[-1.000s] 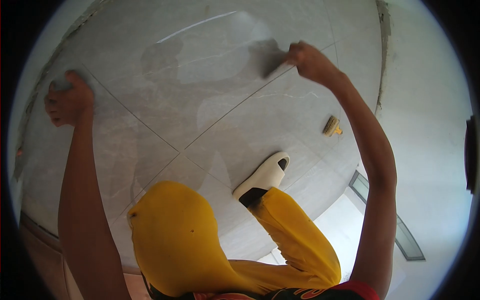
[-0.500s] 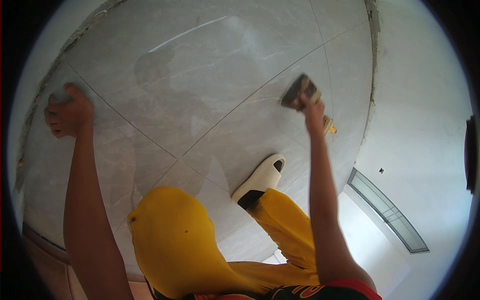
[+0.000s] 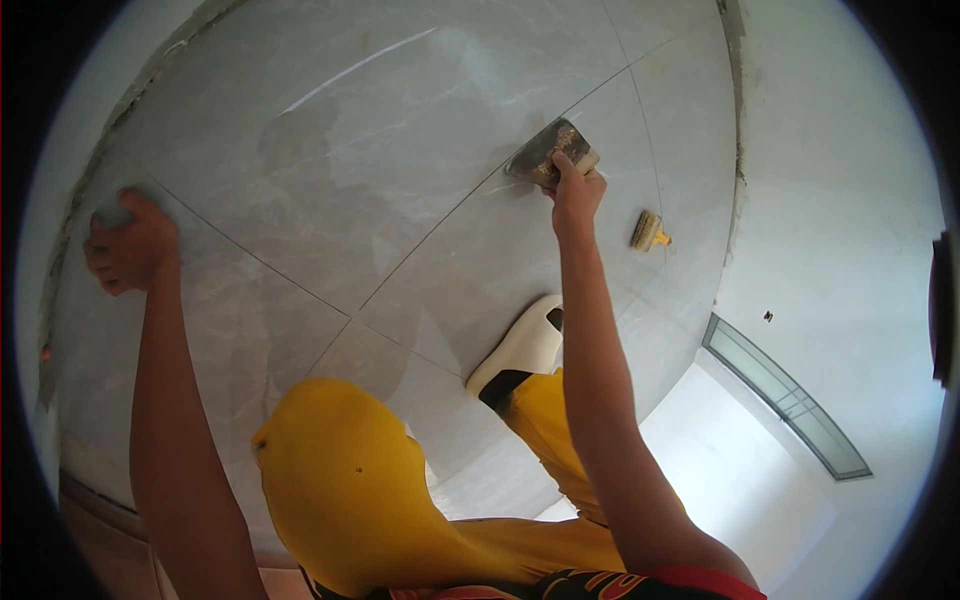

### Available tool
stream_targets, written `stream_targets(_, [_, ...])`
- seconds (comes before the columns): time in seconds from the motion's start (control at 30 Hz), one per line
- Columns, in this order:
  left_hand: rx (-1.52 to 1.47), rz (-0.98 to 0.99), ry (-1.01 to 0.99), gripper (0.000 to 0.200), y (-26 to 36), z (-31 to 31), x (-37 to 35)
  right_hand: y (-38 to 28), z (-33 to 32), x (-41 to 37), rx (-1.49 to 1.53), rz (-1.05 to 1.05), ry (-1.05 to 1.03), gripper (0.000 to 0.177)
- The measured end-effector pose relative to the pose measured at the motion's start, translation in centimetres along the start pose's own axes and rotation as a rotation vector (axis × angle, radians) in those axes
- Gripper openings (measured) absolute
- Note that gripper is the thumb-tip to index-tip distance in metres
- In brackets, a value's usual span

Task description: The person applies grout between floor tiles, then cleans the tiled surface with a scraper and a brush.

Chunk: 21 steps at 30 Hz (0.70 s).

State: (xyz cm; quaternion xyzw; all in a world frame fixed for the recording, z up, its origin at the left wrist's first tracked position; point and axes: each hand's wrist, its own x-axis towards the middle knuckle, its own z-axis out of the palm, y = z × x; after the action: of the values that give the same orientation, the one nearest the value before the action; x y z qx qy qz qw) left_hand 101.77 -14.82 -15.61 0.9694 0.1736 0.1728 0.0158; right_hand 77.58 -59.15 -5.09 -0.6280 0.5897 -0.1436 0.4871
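Observation:
My right hand (image 3: 577,190) grips a wide putty knife (image 3: 548,148) with a dark, smeared surface. One edge of it lies at the joint line between large grey floor tiles (image 3: 400,120). To the far left, my left hand (image 3: 135,243) rests on the tile near the wall, thumb apart from the curved fingers, with nothing visible in it. A small brush with a yellow handle (image 3: 648,231) lies on the tiles to the right of my right hand.
My bent knee (image 3: 345,480) in yellow trousers is at the lower middle, with a cream slip-on shoe (image 3: 520,350) beside it. A pale wall (image 3: 830,180) borders the floor on the right. A long narrow glazed panel (image 3: 790,395) is at the lower right.
My right hand has moved left with the putty knife onto the joint line, uncovering the brush. My left hand stays in about the same place on the floor.

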Motion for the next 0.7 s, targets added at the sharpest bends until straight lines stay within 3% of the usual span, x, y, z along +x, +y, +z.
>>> stream_targets(0.1, [0.018,-0.030,-0.012,0.074,0.2,-0.1,0.0,-0.5,-0.6,0.7,0.084,0.047,0.026,0.022])
stream_targets(0.2, [-0.020,-0.024,-0.021,0.074,0.2,-0.2,-0.1,0.3,-0.7,1.2,0.053,0.011,-0.183,0.021])
stream_targets(0.3, [-0.012,-0.025,-0.019,0.074,0.3,-0.3,0.0,-0.1,-1.2,2.7,0.161,0.074,0.085,0.019])
stream_targets(0.4, [-0.031,-0.042,-0.055,0.075,0.7,-1.0,-0.1,-0.9,-0.6,3.5,0.119,0.050,-0.065,0.018])
stream_targets(0.43, [-0.020,-0.039,-0.061,0.075,0.5,-0.8,-0.1,-1.3,-0.9,4.0,0.019,0.028,-0.077,0.019])
stream_targets(0.53, [-0.010,-0.041,-0.073,0.076,0.4,-0.3,-0.2,0.0,-2.1,6.1,0.111,0.070,-0.010,0.022])
stream_targets(0.63, [-0.030,-0.061,-0.055,0.075,0.8,-0.9,-0.1,-1.5,-2.9,2.6,-0.008,-0.001,-0.108,0.025])
stream_targets(0.7, [-0.057,-0.048,-0.062,0.074,0.9,-1.2,0.0,2.9,-5.5,-1.4,0.035,0.074,0.018,0.029])
